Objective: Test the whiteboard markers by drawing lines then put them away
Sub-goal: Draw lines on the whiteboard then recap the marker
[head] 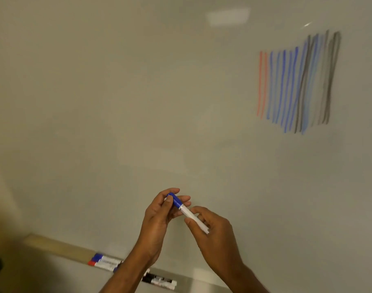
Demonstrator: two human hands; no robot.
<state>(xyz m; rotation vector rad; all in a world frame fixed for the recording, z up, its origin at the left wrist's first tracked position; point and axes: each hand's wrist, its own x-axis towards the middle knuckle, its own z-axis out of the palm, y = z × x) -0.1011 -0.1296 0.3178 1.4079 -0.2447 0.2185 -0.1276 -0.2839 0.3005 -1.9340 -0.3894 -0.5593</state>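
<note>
Blue marker [188, 212], held in the air in front of the whiteboard [128, 98]. It is tilted, with its blue cap [174, 199] at the upper-left end and its white barrel [194, 218] running down to the right. From my remote view the cap appears seated on the barrel, with a pale ring at the joint. The left hand [157, 216] is at the marker's cap end, its thumb and curled fingers closed round the cap. The right hand [212, 231] is at the marker's other end, pinching the barrel between thumb and bent fingers; the barrel's tail shows just past them. Both forearms run down from the marker to the bottom edge of the view. Below the marker I see the board's tray [60, 247] crossing the lower left corner. On the tray, below and to the left of the marker, a blue-capped pen [105, 258] and a red-capped pen [102, 264] lie side by side. A black pen [159, 280] lies almost straight below the marker, partly hidden by the left forearm. Far above and to the right of the marker, well apart from it, is a block of drawn lines [297, 83], near-vertical: two red at the left, several blue in the middle, grey-black at the right. A pale light reflection [228, 16] lies high above the marker.
</note>
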